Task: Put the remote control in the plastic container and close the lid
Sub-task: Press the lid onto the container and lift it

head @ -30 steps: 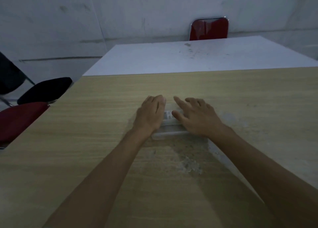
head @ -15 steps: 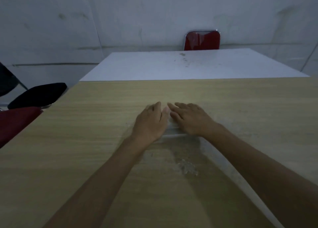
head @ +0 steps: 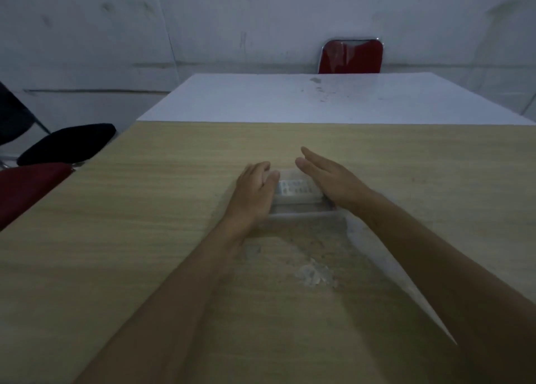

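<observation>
A clear plastic container lies on the wooden table between my hands. Through its transparent top I see a white remote control with rows of buttons, lying crosswise inside. My left hand rests on the container's left end, fingers curled over the lid edge. My right hand sits at the right end with its fingers stretched out flat and lifted off the lid. Both ends of the container are hidden by my hands.
A white table butts against the far edge of the wooden one. A red chair stands behind it by the wall. At the left are a black chair seat and a red chair seat. A scuffed patch marks the tabletop.
My hands, pressed close together over the lid half a second ago, have spread apart. My right hand has lifted and opened, uncovering the remote under the lid.
</observation>
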